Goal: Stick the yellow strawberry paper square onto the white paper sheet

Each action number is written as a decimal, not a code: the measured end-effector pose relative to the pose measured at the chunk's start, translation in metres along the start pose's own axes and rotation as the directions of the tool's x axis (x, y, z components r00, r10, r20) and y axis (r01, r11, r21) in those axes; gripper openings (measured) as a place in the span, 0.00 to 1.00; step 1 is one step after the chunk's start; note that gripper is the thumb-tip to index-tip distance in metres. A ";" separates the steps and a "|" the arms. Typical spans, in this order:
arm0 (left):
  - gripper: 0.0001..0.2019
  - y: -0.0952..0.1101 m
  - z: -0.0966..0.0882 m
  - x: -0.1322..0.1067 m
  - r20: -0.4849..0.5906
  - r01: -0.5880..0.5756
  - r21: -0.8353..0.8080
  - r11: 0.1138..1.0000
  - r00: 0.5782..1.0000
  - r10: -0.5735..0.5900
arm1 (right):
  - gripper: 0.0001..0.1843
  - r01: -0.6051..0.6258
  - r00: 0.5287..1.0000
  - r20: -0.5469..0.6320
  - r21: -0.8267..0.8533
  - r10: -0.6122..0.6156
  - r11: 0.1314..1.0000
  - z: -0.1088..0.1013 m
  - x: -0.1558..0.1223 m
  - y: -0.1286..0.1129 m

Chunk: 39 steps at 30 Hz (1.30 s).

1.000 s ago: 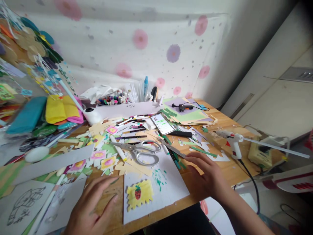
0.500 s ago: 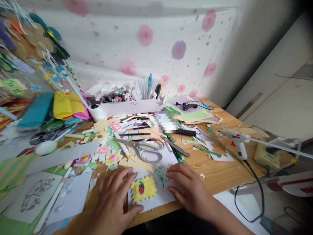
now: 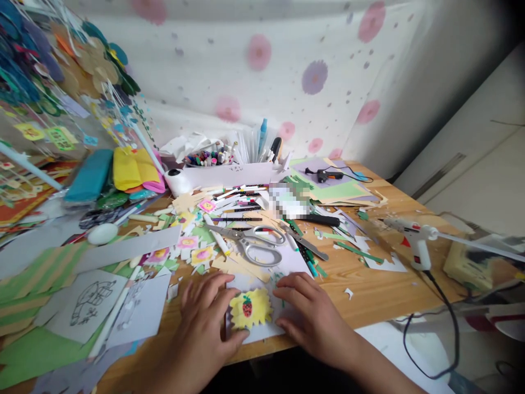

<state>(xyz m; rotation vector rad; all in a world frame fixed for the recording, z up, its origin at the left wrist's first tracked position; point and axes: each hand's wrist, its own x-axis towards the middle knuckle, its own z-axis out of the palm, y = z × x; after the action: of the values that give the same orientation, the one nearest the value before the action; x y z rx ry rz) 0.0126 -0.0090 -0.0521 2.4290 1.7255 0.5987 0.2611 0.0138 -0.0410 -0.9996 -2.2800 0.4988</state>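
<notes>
Readable wording: none that I can make out from here.
White panel [image 3: 221, 177]: a little dark handwriting near its top edge, around the middle of the frame, too small to read.
Drawing sheet [image 3: 68, 314]: black pen strokes below the outline, left side of the frame; whether they are characters I can't tell.
Green tag [image 3: 60, 138]: blurred dark marks, upper left.
Pixelated patch [image 3: 289, 200]: just right of centre, its content scrambled.
White glue gun [image 3: 419, 249]: small markings on the handle, right side, indistinct.
</notes>
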 end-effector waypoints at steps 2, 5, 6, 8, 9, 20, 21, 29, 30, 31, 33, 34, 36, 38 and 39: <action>0.22 0.000 0.001 -0.002 -0.039 -0.024 -0.017 1.000 0.999 0.023 | 0.21 0.006 1.000 0.004 0.014 -0.006 1.000 0.001 -0.001 0.001; 0.25 0.004 -0.001 -0.002 -0.089 -0.069 -0.052 0.996 0.994 0.064 | 0.27 -0.018 1.000 -0.011 0.136 0.019 0.991 0.002 -0.002 0.003; 0.25 0.007 -0.003 -0.001 -0.106 -0.078 -0.068 0.995 0.992 0.071 | 0.28 -0.050 0.998 -0.021 0.224 0.056 0.973 0.003 -0.002 0.004; 0.26 0.012 -0.006 0.001 -0.130 -0.087 -0.111 0.990 0.989 0.072 | 0.27 -0.149 0.984 -0.019 0.452 0.176 0.879 0.006 0.000 0.004; 0.25 0.015 -0.007 0.002 -0.137 -0.086 -0.136 0.987 0.988 0.068 | 0.26 -0.202 0.970 0.000 0.562 0.244 0.802 0.008 0.002 0.004; 0.13 0.026 -0.012 0.007 0.146 0.287 -0.638 0.715 0.956 -0.253 | 0.18 -0.287 0.911 0.084 0.832 0.404 0.474 0.020 0.011 -0.006; 0.10 0.028 -0.014 0.011 0.189 0.318 -0.642 0.698 0.947 -0.258 | 0.18 -0.283 0.918 0.077 0.814 0.389 0.508 0.020 0.010 -0.007; 0.11 0.031 -0.015 0.022 0.220 0.350 -0.696 0.627 0.935 -0.277 | 0.20 -0.256 0.936 0.042 0.764 0.349 0.593 0.025 0.004 -0.003; 0.12 0.030 -0.014 0.022 0.218 0.355 -0.710 0.608 0.932 -0.289 | 0.20 -0.252 0.938 0.045 0.770 0.344 0.586 0.026 0.003 -0.002; 0.12 0.028 -0.013 0.023 0.218 0.356 -0.719 0.597 0.931 -0.293 | 0.20 -0.247 0.940 0.045 0.775 0.339 0.581 0.027 0.003 -0.001; 0.13 0.025 -0.011 0.024 0.233 0.361 -0.716 0.598 0.930 -0.283 | 0.21 -0.238 0.945 0.046 0.779 0.325 0.581 0.030 0.002 0.002; 0.14 0.023 -0.010 0.024 0.240 0.366 -0.710 0.601 0.929 -0.282 | 0.20 -0.237 0.946 0.049 0.779 0.321 0.580 0.031 0.002 0.004; 0.13 0.020 -0.009 0.024 0.242 0.380 -0.711 0.591 0.922 -0.302 | 0.19 -0.246 0.944 0.064 0.789 0.322 0.564 0.032 0.002 0.007; 0.09 0.017 -0.007 0.023 0.200 0.361 -0.717 0.596 0.926 -0.320 | 0.18 -0.270 0.928 0.076 0.814 0.366 0.515 0.033 0.003 0.009; 0.10 0.014 -0.006 0.021 0.159 0.330 -0.705 0.628 0.936 -0.315 | 0.17 -0.279 0.914 0.074 0.829 0.399 0.485 0.032 0.003 0.009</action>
<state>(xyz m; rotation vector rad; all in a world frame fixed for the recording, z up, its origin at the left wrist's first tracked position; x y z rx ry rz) 0.0289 0.0043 -0.0369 1.5186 1.4577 0.9685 0.2431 0.0188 -0.0691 -0.9037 -1.3756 1.4756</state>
